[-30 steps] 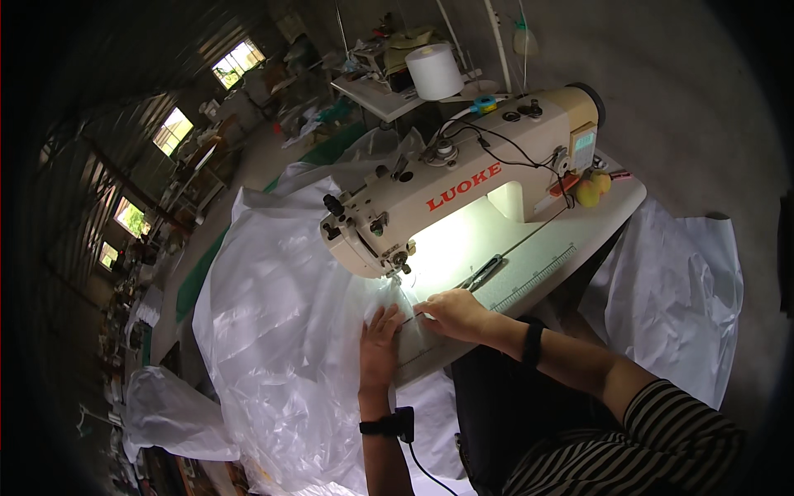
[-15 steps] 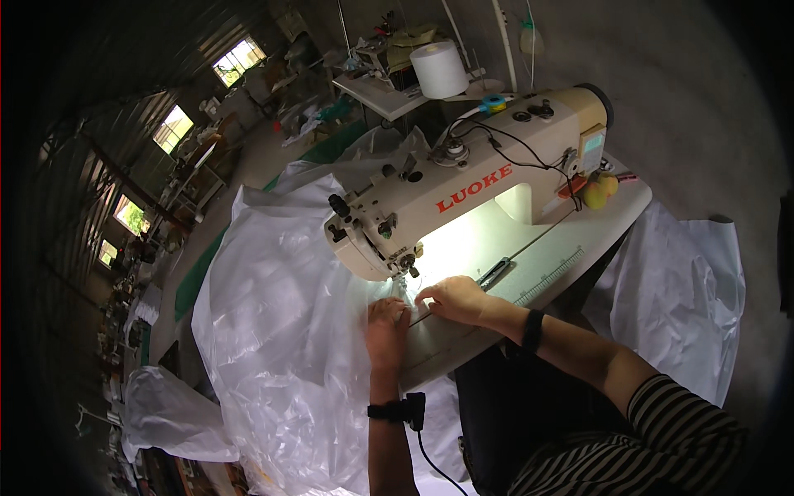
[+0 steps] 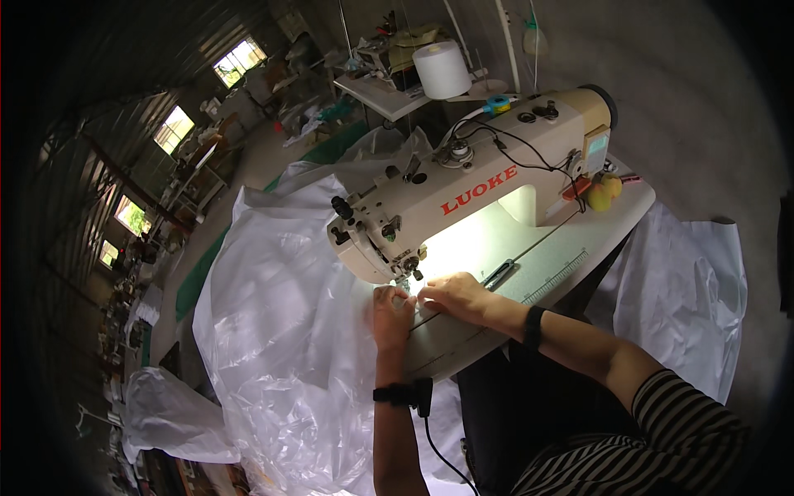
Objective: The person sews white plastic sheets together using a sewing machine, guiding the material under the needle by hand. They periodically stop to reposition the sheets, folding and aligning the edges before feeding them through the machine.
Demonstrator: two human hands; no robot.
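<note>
Under the cream sewing machine's (image 3: 463,194) needle, left hand (image 3: 390,314) and right hand (image 3: 453,296) pressed flat, fingers spread, on glossy crinkled translucent plastic sheeting (image 3: 281,331).

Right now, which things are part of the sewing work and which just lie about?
In use: left hand, right hand, translucent plastic sheet, sewing machine.
Lying about: white thread cone, yellow ball, blue tape roll.

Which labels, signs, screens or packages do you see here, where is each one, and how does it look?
Lettering: red, on the front of the cream sewing machine arm.
Control panel: small grey box at the machine's right end, details too small to tell.
Ruler strip: pale scale along the table edge.
No packages or screens visible.
</note>
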